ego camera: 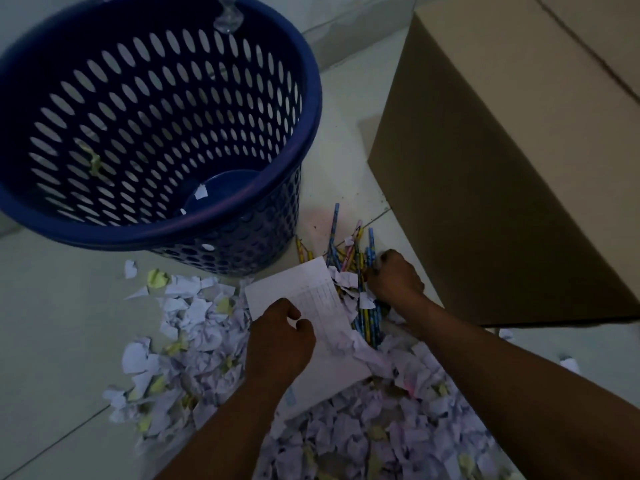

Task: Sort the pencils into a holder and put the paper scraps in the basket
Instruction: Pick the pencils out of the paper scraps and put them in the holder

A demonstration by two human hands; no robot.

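Head view: the pencils (335, 223) lie in a loose bundle on the floor (52, 306), just in front of the basket (104, 235) and beside a box (502, 168), with scraps (194, 327) strewn over and around their near ends. The right hand (394, 278) is down on the bundle's right side with its fingers curled around several pencils, so the step in hand looks like gathering pencils out of the litter. The left hand (280, 337) rests with curled fingers on a sheet (311, 285) that lies against the bundle; whether it pinches the sheet or only pins it I cannot tell. The basket holds just a scrap or two at the bottom, so the paper work is barely begun. Next, the pencils need lifting free of the scraps clinging to them; no holder is in view, so it must be found first. The sheet bears faint ruled print, too small to read; no brand shows.
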